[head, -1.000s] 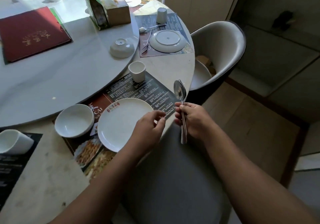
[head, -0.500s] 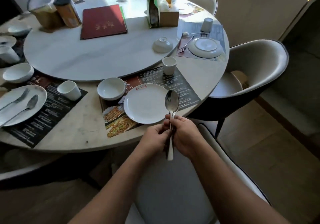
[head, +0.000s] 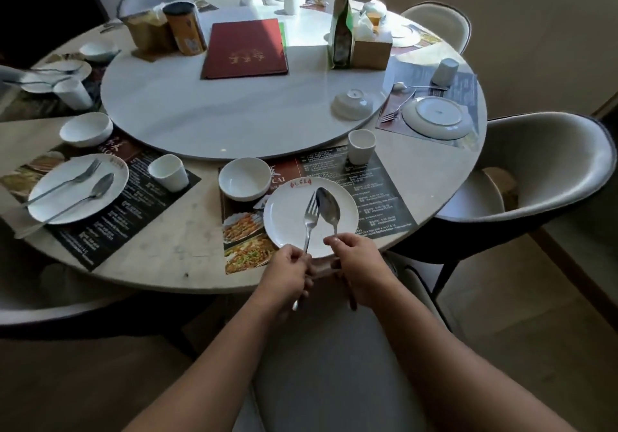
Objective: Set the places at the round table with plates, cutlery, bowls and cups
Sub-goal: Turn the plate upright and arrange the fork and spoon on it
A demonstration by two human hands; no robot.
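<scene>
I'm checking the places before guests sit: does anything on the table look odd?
Yes. At the far right place the plate, the cup and the bowl all lie upside down, the bowl at the edge of the turntable; other places have them upright.

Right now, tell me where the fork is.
Head view: the left hand holds the fork over the near plate, left of the spoon.

Near edge of tabletop (head: 187,247): a bare strip runs between left placemat (head: 110,231) and near placemat (head: 378,197), open from the edge inward to the turntable (head: 234,110) rim. Left cup (head: 168,172) borders one side and bowl (head: 245,179) the other. Fork (head: 311,212) and spoon (head: 329,207) heads hang over the plate (head: 287,221). Bowl and cup (head: 361,147) stand between plate and turntable. Chair (head: 548,164) crowds the right edge.
</scene>
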